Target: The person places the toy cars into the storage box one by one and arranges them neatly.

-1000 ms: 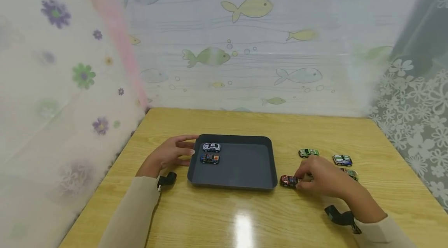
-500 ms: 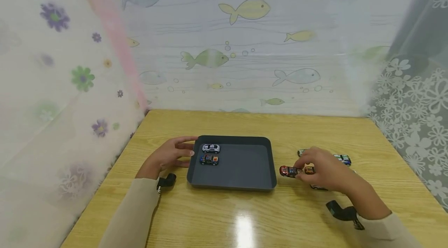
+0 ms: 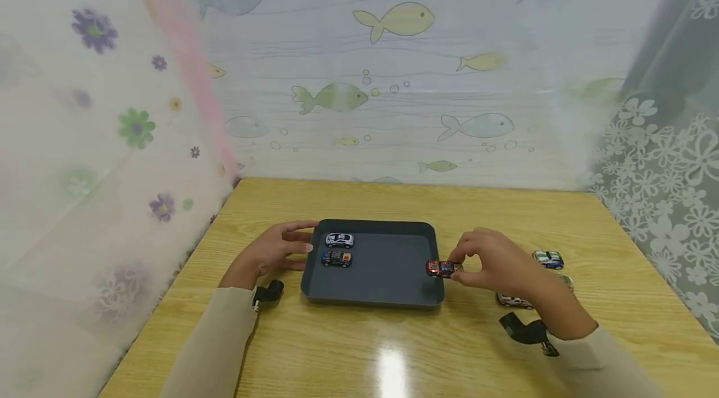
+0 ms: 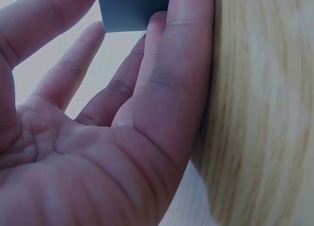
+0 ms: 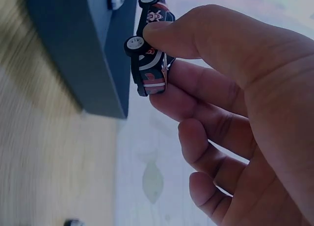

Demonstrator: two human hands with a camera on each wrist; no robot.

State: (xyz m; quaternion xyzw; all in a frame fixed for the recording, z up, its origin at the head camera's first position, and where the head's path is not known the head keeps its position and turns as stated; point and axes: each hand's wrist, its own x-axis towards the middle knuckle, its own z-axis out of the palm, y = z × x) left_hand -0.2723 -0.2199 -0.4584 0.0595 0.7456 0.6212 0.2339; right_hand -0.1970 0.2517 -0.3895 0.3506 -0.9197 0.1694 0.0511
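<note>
My right hand (image 3: 489, 264) pinches a red and black toy car (image 3: 440, 269) between thumb and fingers, held up over the right rim of the dark grey tray (image 3: 387, 267). In the right wrist view the thumb lies on the side of the toy car (image 5: 154, 64), near its wheels, and the tray wall (image 5: 73, 44) is close beside it. My left hand (image 3: 276, 247) rests at the tray's left edge, its extended fingers touching the wall (image 4: 132, 10). Inside the tray, at the left, a white toy car (image 3: 339, 240) stands behind a dark blue and orange one (image 3: 337, 258).
On the table (image 3: 359, 348) to the right are a white, green and blue toy car (image 3: 547, 259), a pale one (image 3: 513, 302) and a partly hidden greenish one (image 3: 566, 281). A fish-patterned curtain (image 3: 393, 92) hangs behind the table.
My right hand has lifted the red and black toy car from the table and moved it left to the tray's right rim. The left hand stays at the tray's left edge.
</note>
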